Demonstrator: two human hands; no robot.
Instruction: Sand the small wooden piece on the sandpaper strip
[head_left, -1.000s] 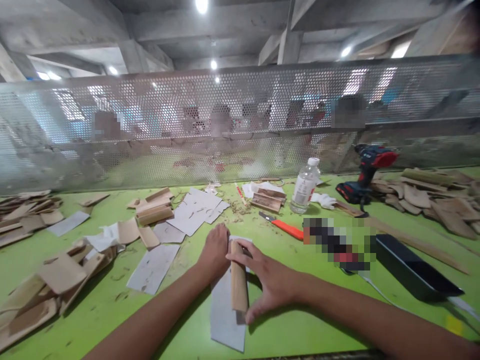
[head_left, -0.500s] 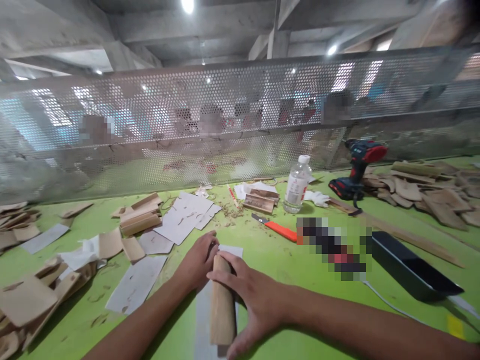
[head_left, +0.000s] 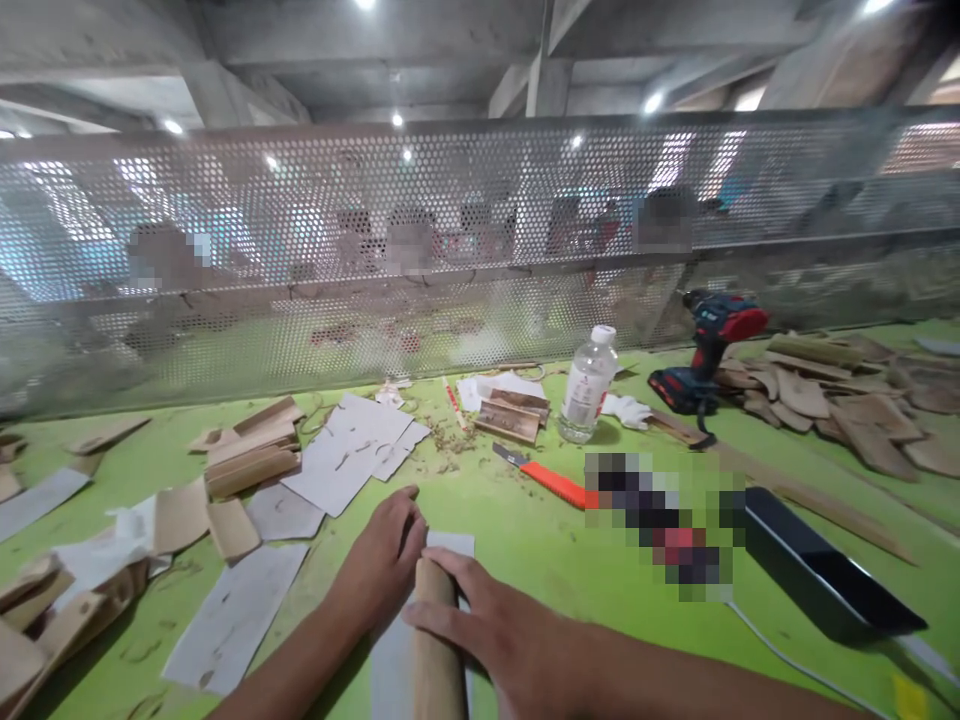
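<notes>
The right hand (head_left: 517,640) lies over a rounded wooden piece (head_left: 436,650), fingers curled across its far end and pressing it down on a grey sheet (head_left: 451,545) that lies flat on the green counter (head_left: 525,530); the piece runs from just behind the fingertips toward the bottom edge of the view, where its near end is cut off. The left hand (head_left: 379,570) is flat and nearly closed, holding nothing, its palm on the counter and its fingertips touching the sheet's far left corner just beside the piece. Since the grey sheet (it looks like abrasive paper, though that is only my reading) is pinned only at that one corner, it could, I judge, skid or buckle under a sideways push on the piece, and the fingers draped over the rounded wood could slip off and scrape the sheet. Loose shavings (head_left: 457,445) scattered on the counter could get under the sheet and make it ride unevenly. Ahead and to the right lies an orange-handled knife (head_left: 544,478), near enough that a hand sliding forward might meet its blade end. Beyond it stand a clear plastic bottle (head_left: 587,385) and a red and black cordless drill (head_left: 701,355), well apart from the hands. More grey sheets and wooden offcuts (head_left: 247,460) lie to the left, and a black tray (head_left: 814,575) lies to the right.
</notes>
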